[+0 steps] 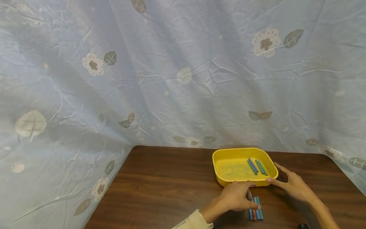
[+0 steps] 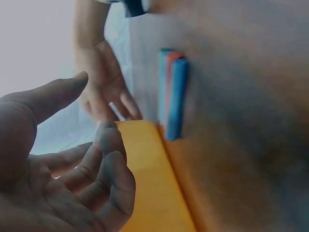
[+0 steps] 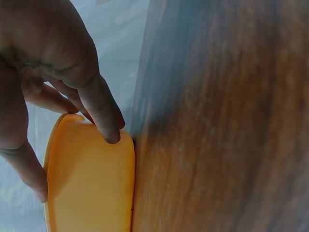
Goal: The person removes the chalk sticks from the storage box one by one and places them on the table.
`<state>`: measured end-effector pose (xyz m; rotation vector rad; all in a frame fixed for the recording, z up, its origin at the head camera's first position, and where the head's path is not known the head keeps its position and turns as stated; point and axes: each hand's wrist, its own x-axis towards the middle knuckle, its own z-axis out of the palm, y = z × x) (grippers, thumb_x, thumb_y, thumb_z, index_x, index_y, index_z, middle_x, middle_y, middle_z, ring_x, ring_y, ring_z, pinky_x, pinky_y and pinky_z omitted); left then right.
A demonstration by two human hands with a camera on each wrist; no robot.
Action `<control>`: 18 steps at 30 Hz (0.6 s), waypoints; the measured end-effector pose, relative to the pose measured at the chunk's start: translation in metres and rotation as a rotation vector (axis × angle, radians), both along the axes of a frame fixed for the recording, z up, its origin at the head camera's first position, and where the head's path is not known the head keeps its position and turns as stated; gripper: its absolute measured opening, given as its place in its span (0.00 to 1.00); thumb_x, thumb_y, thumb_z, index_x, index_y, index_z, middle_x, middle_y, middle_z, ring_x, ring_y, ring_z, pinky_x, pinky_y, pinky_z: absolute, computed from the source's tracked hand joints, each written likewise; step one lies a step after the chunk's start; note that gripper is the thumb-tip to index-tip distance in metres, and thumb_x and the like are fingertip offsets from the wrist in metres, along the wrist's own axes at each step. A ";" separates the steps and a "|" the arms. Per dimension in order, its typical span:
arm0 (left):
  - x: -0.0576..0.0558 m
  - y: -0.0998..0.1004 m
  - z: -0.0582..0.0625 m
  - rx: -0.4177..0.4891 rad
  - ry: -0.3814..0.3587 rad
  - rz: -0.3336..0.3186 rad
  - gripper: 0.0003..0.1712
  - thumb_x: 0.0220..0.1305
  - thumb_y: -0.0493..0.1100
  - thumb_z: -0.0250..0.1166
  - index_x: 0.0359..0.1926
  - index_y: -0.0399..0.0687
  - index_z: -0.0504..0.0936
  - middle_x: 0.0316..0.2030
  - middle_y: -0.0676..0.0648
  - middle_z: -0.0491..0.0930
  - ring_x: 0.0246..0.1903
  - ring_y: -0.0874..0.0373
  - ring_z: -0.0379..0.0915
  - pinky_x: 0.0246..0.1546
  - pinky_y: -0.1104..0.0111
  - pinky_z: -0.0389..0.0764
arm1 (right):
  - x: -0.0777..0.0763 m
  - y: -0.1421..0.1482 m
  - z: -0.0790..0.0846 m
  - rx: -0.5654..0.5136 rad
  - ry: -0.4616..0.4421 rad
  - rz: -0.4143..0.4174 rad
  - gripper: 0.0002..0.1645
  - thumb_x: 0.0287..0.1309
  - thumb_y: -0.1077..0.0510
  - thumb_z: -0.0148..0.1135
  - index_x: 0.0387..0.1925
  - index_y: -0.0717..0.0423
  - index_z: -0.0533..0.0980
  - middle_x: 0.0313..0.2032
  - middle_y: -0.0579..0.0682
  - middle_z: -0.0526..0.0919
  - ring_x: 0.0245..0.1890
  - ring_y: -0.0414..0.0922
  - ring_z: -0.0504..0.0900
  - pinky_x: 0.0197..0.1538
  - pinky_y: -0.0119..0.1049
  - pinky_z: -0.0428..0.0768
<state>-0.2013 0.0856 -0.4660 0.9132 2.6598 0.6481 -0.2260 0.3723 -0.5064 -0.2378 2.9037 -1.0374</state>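
Observation:
A yellow tray (image 1: 243, 183) stands on the table with several blue, purple and green chalk sticks (image 1: 257, 167) on the right side of its floor. My right hand (image 1: 295, 186) holds the tray's near right corner, thumb at the front rim and fingers along the outer side wall. Nearer to me, several chalk sticks (image 1: 254, 214) in blue, orange-red and green lie side by side on the table. Above them is my left hand (image 1: 235, 197), partly covering their far ends. In the left wrist view its fingers are loosely bent with nothing between them, apart from the chalk sticks (image 2: 173, 94).
The brown wooden table (image 1: 160, 190) meets a pale flowered curtain (image 1: 183, 95) behind and at the sides. A small black object (image 1: 303, 226) sits at the bottom edge, beside the right forearm. Faint coloured smudges mark the tray's floor.

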 end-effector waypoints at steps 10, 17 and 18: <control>-0.033 0.008 0.016 0.154 0.040 -0.011 0.39 0.69 0.63 0.74 0.76 0.60 0.74 0.36 0.70 0.86 0.38 0.76 0.80 0.52 0.77 0.82 | 0.002 0.000 -0.002 -0.048 -0.007 0.013 0.57 0.76 0.38 0.64 0.84 0.70 0.49 0.73 0.82 0.65 0.67 0.81 0.72 0.56 0.72 0.80; -0.056 0.013 0.019 0.248 0.068 0.047 0.39 0.68 0.63 0.74 0.75 0.58 0.75 0.33 0.68 0.85 0.39 0.74 0.81 0.60 0.71 0.81 | 0.002 0.000 -0.003 -0.030 0.023 0.002 0.56 0.75 0.40 0.65 0.83 0.71 0.51 0.73 0.81 0.66 0.67 0.81 0.73 0.56 0.72 0.80; -0.059 0.014 0.018 0.267 0.053 0.057 0.39 0.68 0.62 0.74 0.75 0.58 0.76 0.33 0.68 0.85 0.35 0.74 0.80 0.55 0.71 0.83 | 0.002 0.000 -0.004 -0.029 0.026 0.001 0.56 0.75 0.40 0.65 0.83 0.71 0.51 0.73 0.81 0.66 0.67 0.81 0.73 0.56 0.72 0.80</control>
